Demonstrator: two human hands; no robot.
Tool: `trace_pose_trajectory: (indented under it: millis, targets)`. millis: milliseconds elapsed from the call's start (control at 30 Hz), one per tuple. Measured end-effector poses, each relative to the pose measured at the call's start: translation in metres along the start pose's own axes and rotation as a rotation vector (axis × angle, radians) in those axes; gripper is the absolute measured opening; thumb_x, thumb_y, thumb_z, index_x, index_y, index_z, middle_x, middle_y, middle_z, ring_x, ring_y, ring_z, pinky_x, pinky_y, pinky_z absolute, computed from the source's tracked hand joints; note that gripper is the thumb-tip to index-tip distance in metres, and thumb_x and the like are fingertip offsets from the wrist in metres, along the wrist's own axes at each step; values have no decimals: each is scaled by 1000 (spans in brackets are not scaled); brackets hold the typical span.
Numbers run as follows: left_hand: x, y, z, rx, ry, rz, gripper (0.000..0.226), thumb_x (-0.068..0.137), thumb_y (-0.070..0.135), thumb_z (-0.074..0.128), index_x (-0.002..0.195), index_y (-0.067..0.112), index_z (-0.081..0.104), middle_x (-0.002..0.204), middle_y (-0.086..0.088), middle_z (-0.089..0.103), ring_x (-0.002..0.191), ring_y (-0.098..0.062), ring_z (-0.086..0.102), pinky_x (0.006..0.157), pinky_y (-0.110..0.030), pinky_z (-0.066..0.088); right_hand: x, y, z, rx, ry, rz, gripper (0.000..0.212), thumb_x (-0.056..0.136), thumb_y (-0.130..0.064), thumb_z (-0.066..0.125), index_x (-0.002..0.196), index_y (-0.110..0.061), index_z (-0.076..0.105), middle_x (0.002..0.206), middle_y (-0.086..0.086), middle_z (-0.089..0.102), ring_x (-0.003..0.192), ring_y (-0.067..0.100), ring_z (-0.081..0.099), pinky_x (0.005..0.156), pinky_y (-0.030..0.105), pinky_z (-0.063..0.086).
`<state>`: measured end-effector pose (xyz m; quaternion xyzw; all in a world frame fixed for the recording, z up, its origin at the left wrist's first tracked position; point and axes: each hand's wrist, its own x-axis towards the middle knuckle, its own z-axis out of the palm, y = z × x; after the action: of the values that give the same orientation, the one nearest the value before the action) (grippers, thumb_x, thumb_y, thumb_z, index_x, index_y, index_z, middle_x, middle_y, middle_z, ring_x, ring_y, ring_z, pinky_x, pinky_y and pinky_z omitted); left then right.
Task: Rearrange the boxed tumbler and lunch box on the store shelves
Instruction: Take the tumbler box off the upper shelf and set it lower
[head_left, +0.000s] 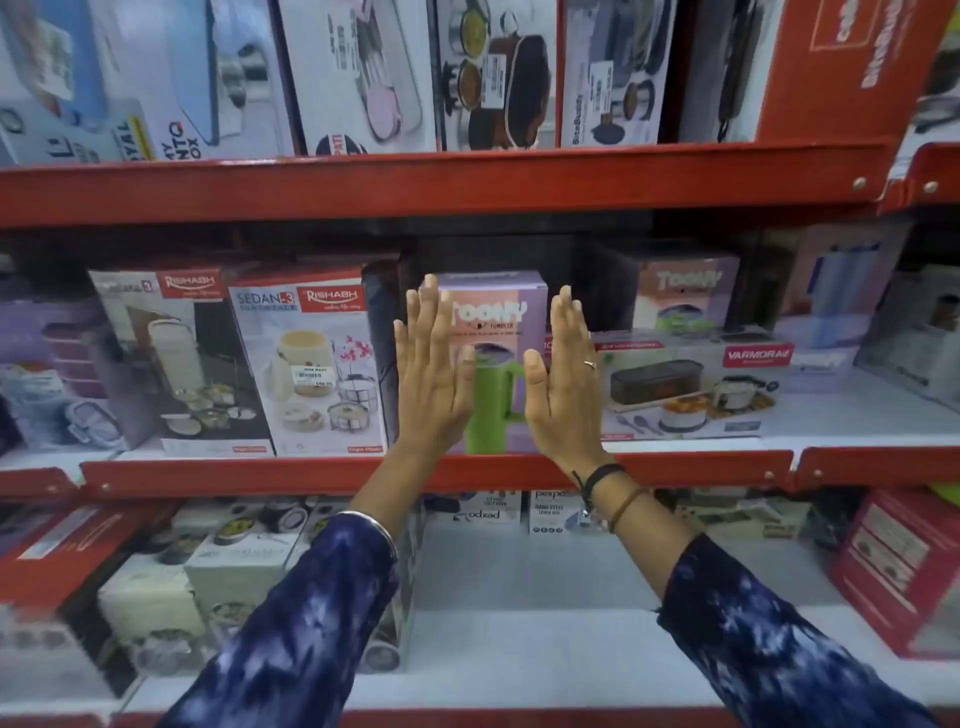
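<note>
1. Where the middle shelf (332, 470) has a gap between other boxes, we see the tumbler box (493, 322) standing up straight, right at the front edge.
2. The box is purple and pink, with the word "TOONY" on the front and a picture of a green tumbler with a handle.
3. Just to its right lies the lunch box (691, 382), a long flat carton with a red "VARMORA" label and pictures of food tubs on it.
4. To the left of the tumbler box stands a tall box (311, 364) marked "SEDAN-3".
5. Our left hand (431, 374) is held up flat in front of the left side of the tumbler box, with the fingers straight, close together and pointing up.
6. Our right hand (563, 379) is held up the same way in front of the right side, and it wears a ring.
7. Both hands are spread flat and hold nothing; the thumbs point in toward each other with the green tumbler picture showing between them.
8. We cannot tell if the palms press on the box or just hang in front of it.
9. Both arms wear dark blue sleeves (322, 623) with pale spots.
</note>
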<state>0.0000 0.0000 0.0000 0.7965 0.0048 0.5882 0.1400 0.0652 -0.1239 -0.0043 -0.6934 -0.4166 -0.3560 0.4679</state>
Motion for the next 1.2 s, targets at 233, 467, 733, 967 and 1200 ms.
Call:
trace_pose_trajectory:
  millis: [233, 467, 733, 967, 1200]
  targets:
    - [-23, -10, 5, -157, 12, -321, 63, 96, 34, 32, 150, 14, 5, 159, -8, 12, 141, -19, 26, 110, -36, 35, -15, -2, 20, 136, -96, 290, 65, 97, -43, 29, 150, -19, 2, 160, 4, 17, 144, 11, 19, 111, 20, 21]
    - [-7, -22, -11, -43, -80, -401, 43, 94, 42, 43, 132, 21, 47, 114, -3, 67, 95, -25, 63, 74, -42, 53, 2, 10, 7, 285, -81, 448, 58, 90, -30, 60, 142, -17, 37, 134, 6, 58, 117, 22, 58, 101, 40, 48]
    - [4, 20, -34, -210, 15, -324, 51, 93, 37, 54, 137, 13, 45, 110, 3, 68, 89, -11, 67, 77, -28, 58, 13, -11, -44, 488, -7, 357, 53, 88, -10, 63, 138, -13, 44, 133, 4, 57, 117, 7, 57, 103, 31, 47]
    - [-6, 75, -56, -220, 33, -343, 52, 86, 44, 60, 130, 17, 55, 104, 2, 72, 84, -5, 68, 74, -34, 59, -13, -22, -102, 460, 112, 302, 50, 86, -29, 66, 132, -26, 47, 129, -1, 61, 111, 11, 63, 93, 42, 54]
    - [-69, 112, -43, -363, -92, -374, 55, 84, 44, 62, 129, 13, 56, 112, 3, 69, 96, -7, 68, 76, -37, 60, -82, 7, -139, 403, 126, 388, 59, 78, -42, 70, 131, -22, 51, 133, 8, 59, 123, 22, 56, 100, 49, 48]
